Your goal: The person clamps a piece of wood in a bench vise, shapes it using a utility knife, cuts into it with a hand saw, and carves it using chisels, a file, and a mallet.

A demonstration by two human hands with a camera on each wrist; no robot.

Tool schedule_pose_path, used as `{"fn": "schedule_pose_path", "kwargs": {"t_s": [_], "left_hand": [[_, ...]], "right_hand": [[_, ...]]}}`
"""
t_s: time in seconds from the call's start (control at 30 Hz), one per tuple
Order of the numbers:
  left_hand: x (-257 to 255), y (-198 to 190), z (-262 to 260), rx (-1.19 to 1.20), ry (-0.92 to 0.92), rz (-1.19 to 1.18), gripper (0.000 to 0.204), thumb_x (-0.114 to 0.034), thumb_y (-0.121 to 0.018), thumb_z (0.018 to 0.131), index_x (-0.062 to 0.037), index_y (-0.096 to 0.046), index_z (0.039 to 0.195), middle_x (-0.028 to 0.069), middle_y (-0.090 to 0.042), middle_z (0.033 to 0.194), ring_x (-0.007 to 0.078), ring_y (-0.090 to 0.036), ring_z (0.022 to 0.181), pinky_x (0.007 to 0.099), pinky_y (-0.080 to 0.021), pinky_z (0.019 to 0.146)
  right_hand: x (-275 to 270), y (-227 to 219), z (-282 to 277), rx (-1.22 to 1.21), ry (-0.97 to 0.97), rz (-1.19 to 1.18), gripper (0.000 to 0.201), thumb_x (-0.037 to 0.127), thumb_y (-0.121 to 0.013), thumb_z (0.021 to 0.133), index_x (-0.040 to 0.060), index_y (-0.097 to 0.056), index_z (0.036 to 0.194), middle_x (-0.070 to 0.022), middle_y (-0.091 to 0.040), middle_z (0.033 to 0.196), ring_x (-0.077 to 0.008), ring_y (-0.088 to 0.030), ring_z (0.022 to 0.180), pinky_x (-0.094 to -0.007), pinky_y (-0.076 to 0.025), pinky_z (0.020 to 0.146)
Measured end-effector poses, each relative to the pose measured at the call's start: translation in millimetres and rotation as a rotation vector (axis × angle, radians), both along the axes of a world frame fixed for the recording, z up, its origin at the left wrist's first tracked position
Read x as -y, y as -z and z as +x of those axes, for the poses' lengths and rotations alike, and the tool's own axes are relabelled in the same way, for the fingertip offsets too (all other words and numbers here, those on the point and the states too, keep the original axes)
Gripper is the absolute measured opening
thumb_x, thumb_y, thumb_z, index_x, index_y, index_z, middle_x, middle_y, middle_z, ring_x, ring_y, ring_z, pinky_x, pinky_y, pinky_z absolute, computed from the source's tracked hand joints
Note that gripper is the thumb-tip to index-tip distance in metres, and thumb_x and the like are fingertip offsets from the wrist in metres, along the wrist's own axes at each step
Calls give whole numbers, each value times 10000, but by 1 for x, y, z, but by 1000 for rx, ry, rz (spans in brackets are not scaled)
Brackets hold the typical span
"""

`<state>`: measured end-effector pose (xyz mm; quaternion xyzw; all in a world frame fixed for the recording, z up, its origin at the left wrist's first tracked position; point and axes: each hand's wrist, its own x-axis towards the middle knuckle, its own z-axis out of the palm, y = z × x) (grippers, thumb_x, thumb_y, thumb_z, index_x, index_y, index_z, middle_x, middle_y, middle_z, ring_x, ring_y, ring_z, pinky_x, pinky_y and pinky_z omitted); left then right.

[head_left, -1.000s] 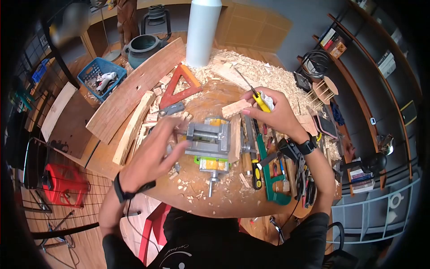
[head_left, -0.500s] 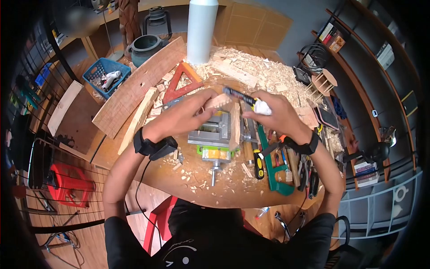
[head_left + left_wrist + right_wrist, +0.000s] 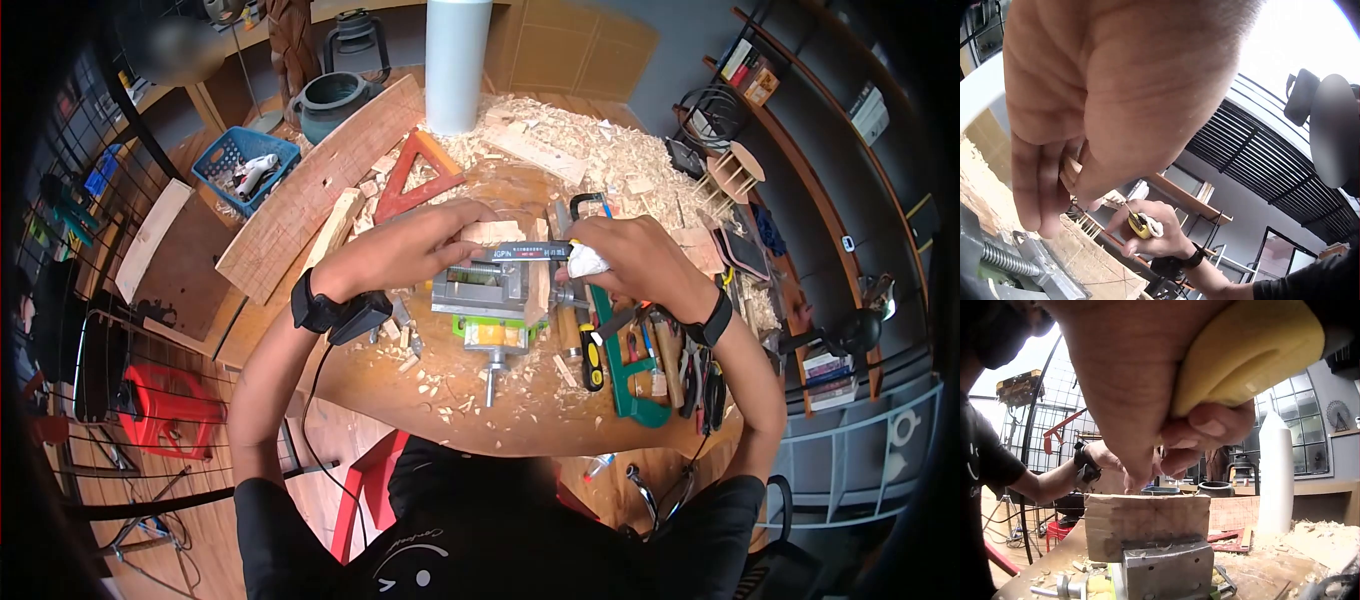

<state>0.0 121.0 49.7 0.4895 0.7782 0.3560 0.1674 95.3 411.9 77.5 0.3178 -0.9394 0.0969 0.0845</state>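
Note:
My left hand pinches a small pale wood block between thumb and fingers, above the vise. My right hand grips a hand saw with a dark, printed flat blade; its yellow handle fills the right wrist view. A crumpled white wrap shows at that handle. The blade stretches leftward just below the block in the head view. Under both hands, a metal vise holds an upright board in its jaws. In the left wrist view the palm mostly hides the block.
Right of the vise lie a green saw frame, a yellow-black tool handle, pliers and other tools. A red triangle square and long boards lie on the left. Shavings pile up at the back near a white cylinder.
My left hand came in from the left of the vise and took hold of the block, which the right hand held before. The saw blade swung from pointing up and away to lying leftward.

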Motion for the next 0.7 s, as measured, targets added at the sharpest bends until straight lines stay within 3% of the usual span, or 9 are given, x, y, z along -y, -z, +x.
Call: {"fn": "schedule_pose_path", "kwargs": {"t_s": [0.03, 0.1, 0.13, 0.2, 0.47, 0.53, 0.63, 0.7], "left_hand": [[1, 0, 1, 2, -1, -1, 348, -85, -574, 993, 16, -522, 1321, 125, -633, 1070, 178, -623, 996, 333, -491, 886], [1, 0, 2, 62, 30, 87, 334, -59, -548, 983, 21, -518, 1305, 196, -648, 1059, 279, -662, 962, 390, -502, 852], [2, -1, 3, 62, 30, 86, 334, -59, -548, 983, 21, -518, 1305, 196, -648, 1059, 279, -662, 962, 390, -502, 852], [2, -4, 3, 57, 24, 40, 332, -99, -563, 1006, 16, -526, 1316, 120, -648, 1103, 178, -636, 1046, 332, -493, 935], [-7, -8, 5, 32, 17, -42, 334, -101, -538, 1017, 6, -500, 1331, 119, -643, 1066, 177, -634, 1038, 322, -492, 927], [-11, -10, 4, 20, 26, -66, 339, -78, -520, 1016, 0, -484, 1344, 121, -641, 1060, 178, -632, 1031, 318, -491, 915], [-19, -5, -2, 53, 68, -91, 371, -58, -473, 1007, -17, -450, 1375, 107, -625, 1062, 168, -620, 1019, 314, -485, 891], [-25, 3, -8, 194, 78, -55, 345, -213, -491, 1035, 22, -460, 1286, 127, -591, 928, 206, -603, 900, 349, -476, 816]], "right_hand": [[1, 1, -1, -18, 8, 8, 336, 339, -783, 823, 81, -654, 997, -119, -681, 822, -328, -681, 740, -407, -522, 622], [1, 3, -2, -43, -1, 13, 339, 348, -778, 827, 83, -653, 996, -119, -679, 814, -327, -681, 740, -405, -521, 620], [2, 3, -2, -70, -8, 20, 341, 356, -774, 831, 84, -652, 996, -119, -677, 807, -326, -681, 740, -404, -521, 618], [2, 3, -2, -46, 5, 23, 343, 360, -772, 832, 84, -651, 996, -122, -676, 807, -329, -681, 743, -405, -521, 619], [1, 6, 1, -69, 10, 11, 324, 342, -755, 845, 83, -641, 1003, -131, -672, 821, -345, -675, 753, -415, -524, 634], [-3, 7, 2, -32, 16, 60, 371, 156, -770, 782, 53, -568, 1076, -113, -651, 897, -330, -669, 822, -429, -529, 671], [-7, 10, 1, -70, 34, 114, 392, 156, -773, 779, 54, -560, 1091, -112, -655, 911, -327, -670, 826, -429, -532, 675], [-8, 12, 1, -69, 42, 107, 392, 144, -771, 776, 55, -557, 1092, -114, -656, 910, -328, -671, 828, -430, -532, 679]]}}
